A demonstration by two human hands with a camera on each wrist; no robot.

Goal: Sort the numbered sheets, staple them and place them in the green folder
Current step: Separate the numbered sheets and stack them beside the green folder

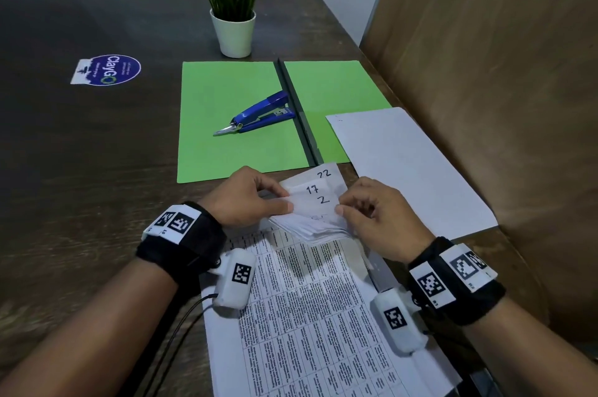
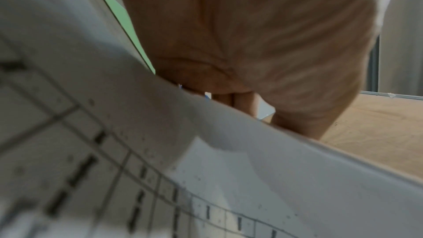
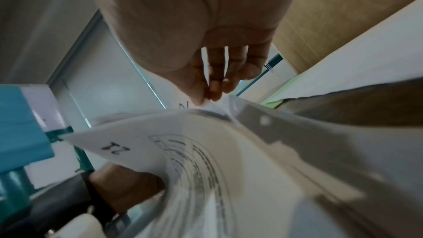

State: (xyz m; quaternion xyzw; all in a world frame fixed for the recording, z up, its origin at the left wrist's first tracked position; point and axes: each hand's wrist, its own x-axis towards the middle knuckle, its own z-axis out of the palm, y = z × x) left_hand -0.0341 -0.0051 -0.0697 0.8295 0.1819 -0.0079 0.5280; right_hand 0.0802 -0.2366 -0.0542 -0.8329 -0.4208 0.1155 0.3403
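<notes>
A stack of numbered sheets [image 1: 310,299] with printed tables lies at the table's near edge, its far corners curled up and showing 22, 17 and 2. My left hand [image 1: 249,196] pinches the lifted corners from the left, and my right hand [image 1: 372,215] pinches them from the right. In the right wrist view my right hand's fingertips [image 3: 214,90] press a sheet corner, and a sheet marked 21 [image 3: 119,148] bends below. The left wrist view shows my palm [image 2: 251,42] above a curved sheet [image 2: 206,169]. The green folder [image 1: 239,118] lies open beyond, with a blue stapler [image 1: 259,112] on its left half.
A blank white sheet [image 1: 407,167] overlaps the folder's right half. A potted plant [image 1: 234,8] stands behind the folder. A brown partition [image 1: 501,73] walls off the right side. A round sticker [image 1: 108,70] marks the dark table [image 1: 81,154] at the left.
</notes>
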